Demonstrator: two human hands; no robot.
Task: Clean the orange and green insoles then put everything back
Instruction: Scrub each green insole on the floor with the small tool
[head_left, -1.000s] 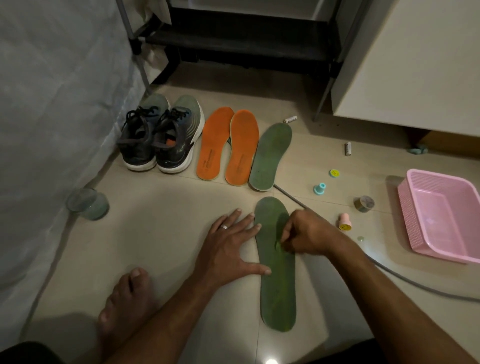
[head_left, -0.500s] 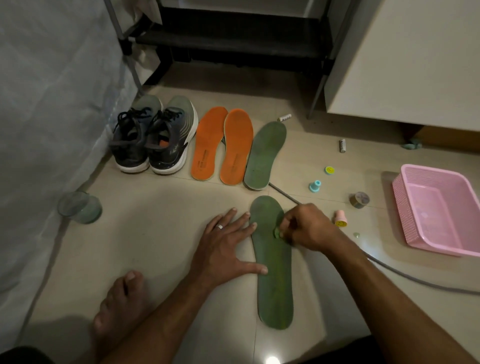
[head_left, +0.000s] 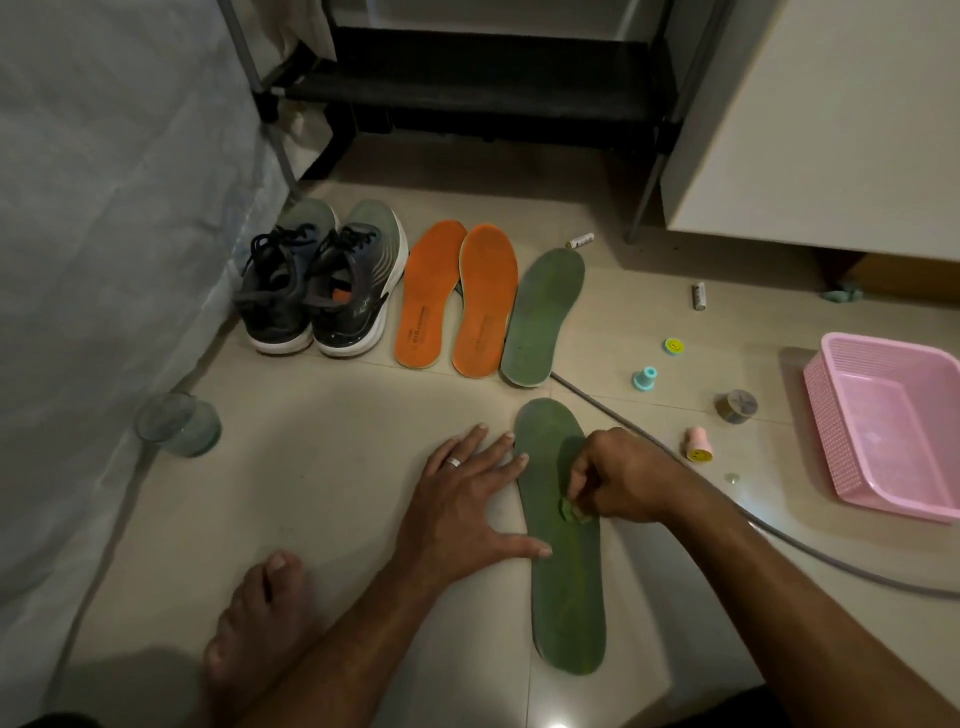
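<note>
Head view looks down at a tiled floor (head_left: 311, 467) where the cleaning step is in hand: the near green insole (head_left: 566, 571) lies flat in front of the person, while the other green insole (head_left: 540, 317) and the two orange insoles (head_left: 460, 296) lie side by side beyond it, next to a pair of dark shoes (head_left: 322, 291). The left hand (head_left: 467, 509) is spread flat, fingers straight, fingertips and thumb pressing the insole's left edge to steady it. The right hand (head_left: 618, 478) is curled over the insole's upper half, pinching a small greenish wad (head_left: 571, 512) against it; I judge this a scrubbing or wiping stroke. Next, the wad likely has to work down toward the heel with the left hand pinning the insole. Whether the other three insoles are already clean I cannot tell in this dim light. What the wad is made of is unclear, most of it being hidden under the fingers. A pink basket (head_left: 883, 421) is cut off at the right edge.
</note>
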